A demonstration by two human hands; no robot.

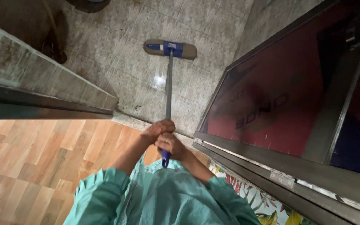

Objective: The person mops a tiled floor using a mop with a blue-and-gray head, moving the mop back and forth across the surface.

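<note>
both hands are gripping the mop handle (168,83), the left hand (158,130) clenched just above the right hand (171,144). the mop head (170,48) is lying flat on the speckled floor (117,54) beside a glass door (288,108).

Blue-and-tan mop head (170,49), grey speckled tiles (117,54), wood-grain floor (34,158), teal sleeves (101,191)

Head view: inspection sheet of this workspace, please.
Surface: speckled tile floor with a shiny wet-looking patch by the mop shaft; wood-pattern floor nearer the person.
Job's things: mop, flat head on the tiles, shaft running back to the hands.
Clutter: dark object at top left, unclear what.
Grippers: left hand and right hand both closed on the mop handle, left above right.
Cables: nothing seen.
Surroundings: glass door in a metal frame at right, concrete ledge at left, floral cloth at bottom right.
</note>
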